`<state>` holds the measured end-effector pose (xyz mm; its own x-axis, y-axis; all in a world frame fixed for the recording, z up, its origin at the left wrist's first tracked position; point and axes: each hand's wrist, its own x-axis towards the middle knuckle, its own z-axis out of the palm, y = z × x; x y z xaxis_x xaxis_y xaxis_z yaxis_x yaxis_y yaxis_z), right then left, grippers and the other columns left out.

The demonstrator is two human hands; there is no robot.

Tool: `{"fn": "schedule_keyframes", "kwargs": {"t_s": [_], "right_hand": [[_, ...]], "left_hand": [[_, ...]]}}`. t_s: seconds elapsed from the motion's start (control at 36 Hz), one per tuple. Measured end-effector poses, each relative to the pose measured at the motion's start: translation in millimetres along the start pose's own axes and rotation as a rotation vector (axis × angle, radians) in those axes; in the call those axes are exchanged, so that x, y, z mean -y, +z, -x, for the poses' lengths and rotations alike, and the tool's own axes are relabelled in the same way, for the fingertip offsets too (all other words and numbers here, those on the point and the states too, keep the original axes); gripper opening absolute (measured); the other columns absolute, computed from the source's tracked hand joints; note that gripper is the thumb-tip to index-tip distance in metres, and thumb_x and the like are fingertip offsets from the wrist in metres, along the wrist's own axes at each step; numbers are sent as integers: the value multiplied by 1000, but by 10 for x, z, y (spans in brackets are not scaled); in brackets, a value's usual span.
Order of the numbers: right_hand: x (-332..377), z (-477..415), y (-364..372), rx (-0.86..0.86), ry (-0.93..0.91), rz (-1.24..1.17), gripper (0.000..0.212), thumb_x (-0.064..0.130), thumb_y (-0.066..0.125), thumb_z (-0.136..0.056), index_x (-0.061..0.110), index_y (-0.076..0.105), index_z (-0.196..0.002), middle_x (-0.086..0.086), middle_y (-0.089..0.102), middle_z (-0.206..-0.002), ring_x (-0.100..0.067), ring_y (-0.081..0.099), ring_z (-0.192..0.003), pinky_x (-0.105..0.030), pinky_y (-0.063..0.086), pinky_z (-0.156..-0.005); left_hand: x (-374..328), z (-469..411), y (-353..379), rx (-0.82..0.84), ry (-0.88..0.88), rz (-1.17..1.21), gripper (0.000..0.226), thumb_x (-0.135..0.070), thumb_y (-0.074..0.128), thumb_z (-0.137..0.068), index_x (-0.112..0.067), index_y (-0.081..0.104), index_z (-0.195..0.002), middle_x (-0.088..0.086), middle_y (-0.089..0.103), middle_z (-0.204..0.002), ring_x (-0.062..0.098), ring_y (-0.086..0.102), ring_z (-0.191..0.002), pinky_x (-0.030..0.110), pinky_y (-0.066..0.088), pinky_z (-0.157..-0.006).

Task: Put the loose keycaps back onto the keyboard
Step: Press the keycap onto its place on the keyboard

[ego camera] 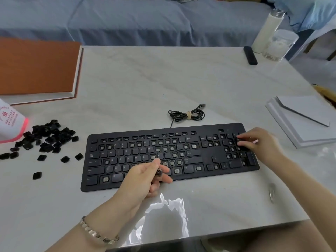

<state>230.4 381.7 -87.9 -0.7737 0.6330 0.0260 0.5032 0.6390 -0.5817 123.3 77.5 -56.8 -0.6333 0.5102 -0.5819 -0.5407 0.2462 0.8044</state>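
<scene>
A black keyboard (pixel 192 155) lies across the middle of the pale table, with many bare key sockets among fitted keys. Several loose black keycaps (pixel 45 139) are scattered on the table to its left. My left hand (pixel 145 177) hovers over the keyboard's lower middle rows and pinches one black keycap (pixel 159 172) between thumb and fingers. My right hand (pixel 260 140) rests on the number pad at the keyboard's right end, fingers curled with the tips on the keys; whether it holds a keycap is hidden.
The keyboard's coiled cable (pixel 187 115) lies just behind it. An orange-covered book (pixel 36 70) sits far left, a white-and-pink bag (pixel 11 122) at the left edge, white boards (pixel 305 119) at right. A bottle (pixel 267 30), a glass jar (pixel 278 46) and a black stick (pixel 250 55) stand far right.
</scene>
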Motion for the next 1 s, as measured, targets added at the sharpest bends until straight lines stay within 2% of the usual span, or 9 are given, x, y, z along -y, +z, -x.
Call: {"fn": "schedule_keyframes", "kwargs": {"t_s": [0.14, 0.25, 0.44, 0.53, 0.61, 0.67, 0.78, 0.89, 1.0], "right_hand": [[-51, 20, 27, -9, -7, -44, 19, 3, 72, -75, 8, 73, -94, -8, 57, -85, -23, 53, -74, -2, 38, -66], [-57, 46, 44, -17, -14, -103, 22, 0, 71, -74, 6, 72, -95, -7, 56, -83, -25, 53, -73, -4, 40, -67], [-93, 52, 64, -38, -26, -180, 24, -4, 69, -75, 2, 70, -98, -9, 56, -83, 10, 53, -73, -3, 39, -68], [-92, 39, 67, -7, -37, -175, 26, -3, 69, -75, 3, 69, -101, -9, 55, -83, 10, 52, -73, -3, 37, -68], [-81, 46, 73, 2, -47, -173, 25, -3, 68, -76, 3, 70, -100, -11, 55, -86, -5, 53, -75, -3, 36, -68], [-79, 50, 70, 2, -57, -189, 26, -3, 68, -76, 11, 71, -98, -13, 56, -86, -1, 53, -75, -2, 36, -67], [-123, 59, 67, -19, -88, -272, 63, -4, 70, -74, 59, 66, -70, -3, 58, -82, 8, 53, -76, -4, 38, -68], [-158, 50, 89, 3, -99, -297, 71, -5, 69, -74, 65, 61, -66, 2, 56, -81, 7, 53, -75, -5, 38, -69], [-174, 35, 100, -17, -110, -302, 71, -5, 69, -74, 65, 60, -66, 3, 57, -80, 8, 53, -74, -4, 38, -67]], "left_hand": [[10, 4, -2, -11, -3, -44, 39, -30, 39, -100, -1, 62, -88, -3, 47, -46, 6, 27, -36, 14, 24, -37], [38, -7, 1, -8, -10, -44, 41, -32, 36, -100, -1, 61, -90, -4, 39, -49, 7, 26, -40, 15, 23, -40], [70, -47, -8, -14, -26, -23, 39, -31, 38, -100, -2, 63, -91, -6, 39, -53, 6, 28, -43, 15, 24, -40], [85, -72, -7, -15, -28, -27, 37, -30, 40, -99, -2, 64, -93, -3, 41, -59, 6, 30, -44, 15, 26, -40], [83, -83, 15, 5, -34, -30, 35, -28, 41, -99, -1, 63, -96, -1, 40, -64, 6, 32, -45, 15, 29, -40], [84, -91, 32, 18, -37, -25, 35, -27, 41, -99, -1, 64, -97, 0, 40, -66, 6, 33, -46, 15, 30, -41], [75, -99, 70, 29, -52, -2, 33, -24, 41, -100, -1, 64, -98, 1, 42, -69, 7, 36, -48, 17, 30, -43], [51, -104, 111, 31, -89, 70, 26, -12, 42, -99, 3, 64, -100, 3, 45, -69, 7, 37, -47, 17, 28, -43], [61, -124, 126, 37, -76, 20, 23, -9, 44, -98, -2, 65, -100, 3, 47, -70, 7, 37, -50, 17, 31, -46]]}}
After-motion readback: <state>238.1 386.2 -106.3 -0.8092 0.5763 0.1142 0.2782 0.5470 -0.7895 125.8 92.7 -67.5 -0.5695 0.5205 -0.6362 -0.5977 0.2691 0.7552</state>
